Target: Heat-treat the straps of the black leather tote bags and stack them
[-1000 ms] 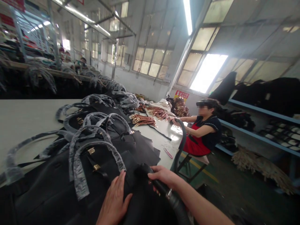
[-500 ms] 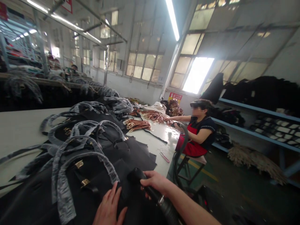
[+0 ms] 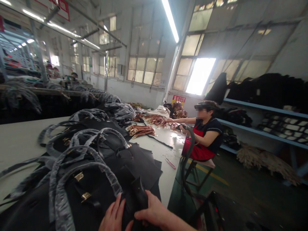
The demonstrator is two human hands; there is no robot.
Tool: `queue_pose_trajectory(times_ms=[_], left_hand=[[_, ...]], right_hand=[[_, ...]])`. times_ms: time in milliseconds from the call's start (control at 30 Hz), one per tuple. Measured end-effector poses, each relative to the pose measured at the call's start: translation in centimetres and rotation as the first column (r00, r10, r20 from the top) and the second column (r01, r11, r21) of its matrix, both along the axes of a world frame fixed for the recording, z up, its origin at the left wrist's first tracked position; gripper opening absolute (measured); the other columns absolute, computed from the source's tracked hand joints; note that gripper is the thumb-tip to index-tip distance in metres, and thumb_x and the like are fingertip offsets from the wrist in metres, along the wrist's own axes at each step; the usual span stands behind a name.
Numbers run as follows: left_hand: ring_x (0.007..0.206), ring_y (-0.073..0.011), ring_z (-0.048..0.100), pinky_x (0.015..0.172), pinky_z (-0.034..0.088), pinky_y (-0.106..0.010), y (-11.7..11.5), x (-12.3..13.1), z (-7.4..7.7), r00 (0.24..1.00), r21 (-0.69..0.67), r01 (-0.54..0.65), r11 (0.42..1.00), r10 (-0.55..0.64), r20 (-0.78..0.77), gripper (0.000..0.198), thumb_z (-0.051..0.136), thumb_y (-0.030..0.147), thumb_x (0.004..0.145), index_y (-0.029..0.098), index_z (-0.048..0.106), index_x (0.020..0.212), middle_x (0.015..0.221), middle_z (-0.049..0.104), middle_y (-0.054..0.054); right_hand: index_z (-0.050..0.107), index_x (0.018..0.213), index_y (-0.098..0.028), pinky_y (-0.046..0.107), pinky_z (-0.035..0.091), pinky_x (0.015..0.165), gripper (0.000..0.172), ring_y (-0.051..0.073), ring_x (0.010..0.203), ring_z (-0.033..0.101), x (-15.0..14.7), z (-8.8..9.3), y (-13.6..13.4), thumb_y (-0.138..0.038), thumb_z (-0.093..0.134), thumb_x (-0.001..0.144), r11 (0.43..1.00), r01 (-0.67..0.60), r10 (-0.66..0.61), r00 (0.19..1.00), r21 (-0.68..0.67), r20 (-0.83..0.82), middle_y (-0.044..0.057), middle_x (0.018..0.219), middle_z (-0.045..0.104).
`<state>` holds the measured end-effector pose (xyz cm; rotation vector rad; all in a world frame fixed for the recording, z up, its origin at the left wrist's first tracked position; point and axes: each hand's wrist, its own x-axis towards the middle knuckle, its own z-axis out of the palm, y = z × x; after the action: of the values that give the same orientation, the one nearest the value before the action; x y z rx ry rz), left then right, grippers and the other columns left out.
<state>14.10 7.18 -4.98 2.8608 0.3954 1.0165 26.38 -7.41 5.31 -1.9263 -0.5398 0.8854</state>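
My left hand (image 3: 115,215) lies flat with fingers apart on a black handbag (image 3: 101,179) at the near end of the table. Right beside it, my right hand (image 3: 152,212) is closed around a black nozzle (image 3: 139,194) whose tip points away over the bag. A black hose (image 3: 191,144) arcs up off the table edge to the right. The bag has handles wrapped in grey film (image 3: 60,179) and gold clasps (image 3: 79,176). Several more black bags with wrapped handles are piled behind it.
A long white table (image 3: 21,141) runs away from me. Brown straps with metal buckles (image 3: 141,130) and a pink tool (image 3: 170,163) lie further along it. A person in red and black (image 3: 207,136) sits at its right edge. Blue shelves (image 3: 264,134) line the right wall.
My right hand has drawn the nozzle back and left until it sits against my left hand. Both hands are lower in view. The seated person keeps working.
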Motion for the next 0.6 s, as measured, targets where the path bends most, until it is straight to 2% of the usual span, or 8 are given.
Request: queue_pose_trajectory(times_ms=[67, 233, 367, 433, 500, 600], left_hand=[[0.110, -0.0291, 0.059, 0.086, 0.054, -0.037, -0.1, 0.1, 0.1, 1.000, 0.027, -0.006, 1.000, 0.005, 0.008, 0.049, 0.055, 0.041, 0.081, 0.012, 0.062, 0.119, 0.133, 0.056, -0.016], [0.110, -0.0292, 0.058, 0.085, 0.054, -0.037, -0.1, 0.4, 0.4, 1.000, 0.018, -0.011, 1.000, 0.011, -0.018, 0.046, 0.054, 0.035, 0.081, 0.010, 0.063, 0.118, 0.133, 0.056, -0.016], [0.114, -0.0291, 0.056, 0.091, 0.051, -0.040, -0.3, 0.7, 0.9, 0.999, -0.074, -0.019, 0.997, 0.015, -0.048, 0.047, 0.053, 0.039, 0.083, 0.013, 0.062, 0.120, 0.136, 0.054, -0.014], [0.118, -0.0294, 0.053, 0.095, 0.049, -0.042, -0.9, 0.3, 2.0, 0.997, -0.151, -0.043, 0.988, 0.032, -0.076, 0.047, 0.053, 0.040, 0.084, 0.015, 0.060, 0.123, 0.139, 0.051, -0.013], [0.123, -0.0292, 0.049, 0.100, 0.045, -0.045, -2.0, -0.6, 3.7, 0.991, -0.244, -0.076, 0.967, 0.047, -0.123, 0.047, 0.053, 0.037, 0.085, 0.017, 0.056, 0.127, 0.141, 0.049, -0.011], [0.130, -0.0278, 0.042, 0.109, 0.037, -0.045, -2.9, -1.6, 6.2, 0.981, -0.401, -0.053, 0.915, -0.027, -0.191, 0.049, 0.056, 0.026, 0.082, 0.016, 0.052, 0.130, 0.145, 0.044, -0.011]], right_hand=[[0.052, 0.116, -0.018, 0.025, 0.050, 0.049, 0.060, 0.019, 0.057, 0.066, -0.4, -0.3, 0.2, -0.018, 0.070, 0.059, 0.999, 0.002, 0.001, 0.997, -0.036, 0.081, 0.001, 0.077, 0.070], [0.056, 0.109, -0.017, 0.030, 0.052, 0.072, 0.052, 0.026, 0.088, 0.069, -1.6, 0.2, 0.3, -0.017, 0.069, 0.059, 0.995, 0.053, -0.021, 0.946, -0.090, 0.325, 0.009, 0.096, 0.073], [0.060, 0.099, -0.015, 0.027, 0.051, 0.066, 0.040, 0.026, 0.082, 0.071, -2.1, 0.8, 0.2, -0.013, 0.067, 0.060, 0.984, 0.098, -0.023, 0.897, -0.148, 0.441, 0.010, 0.090, 0.075], [0.061, 0.094, -0.016, 0.024, 0.050, 0.062, 0.034, 0.024, 0.078, 0.072, -2.6, 1.1, -0.1, -0.012, 0.066, 0.060, 0.979, 0.087, 0.010, 0.880, -0.183, 0.474, 0.008, 0.086, 0.075], [0.060, 0.095, -0.017, 0.023, 0.049, 0.062, 0.032, 0.023, 0.078, 0.071, -3.4, 1.3, -0.6, -0.011, 0.064, 0.064, 0.973, 0.061, 0.061, 0.863, -0.222, 0.502, 0.007, 0.084, 0.075], [0.051, 0.114, -0.013, 0.028, 0.047, 0.070, 0.038, 0.026, 0.086, 0.070, -4.4, 1.2, -1.2, -0.013, 0.055, 0.076, 0.959, 0.032, 0.135, 0.824, -0.283, 0.551, 0.012, 0.091, 0.073]])
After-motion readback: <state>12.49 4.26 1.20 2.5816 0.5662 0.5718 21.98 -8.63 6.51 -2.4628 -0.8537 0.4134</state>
